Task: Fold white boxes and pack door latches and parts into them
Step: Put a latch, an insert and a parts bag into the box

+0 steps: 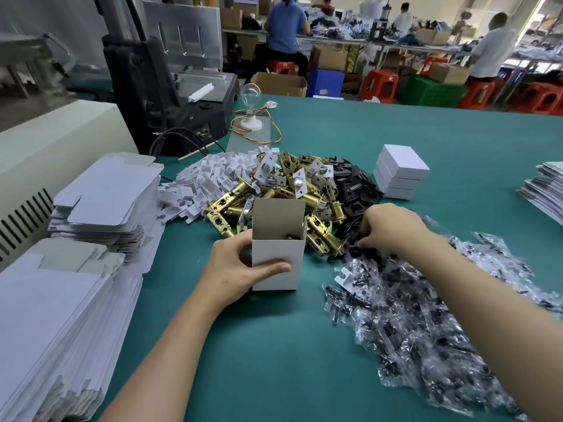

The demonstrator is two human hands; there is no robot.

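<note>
standing upright on the green table point(274, 360), just ahead of the forearms, the white box point(278, 263) is open at the top with its lid flap raised at the back. the left hand point(240, 269) grips it, thumb laid across the front face and fingers wrapped round the left side. inside, low against the right wall, a bit of metal point(292, 237) shows (too little of it to say which part).

to the right, clear bags of screws point(426, 324) sprawl over the table. the right hand point(387, 229) reaches across them with its fingers curled down into the black plates point(353, 184); the fingertips are buried, so i cannot tell whether it has hold of one.

along the left edge sit a near stack of flat box blanks point(54, 315) and a farther stack point(106, 202).

directly behind the box the brass latches point(231, 205) lie heaped, touching the black plates on the right and a drift of white card inserts point(210, 175) on the left. beyond the plates, three closed boxes point(399, 172) stand stacked, just apart from the heap. a pile of sheets point(545, 187) lies at the right edge.

farther back a light bulb point(250, 92) on a white base stands beside a dark machine point(170, 95). at the far end, people sit at benches among red stools.
</note>
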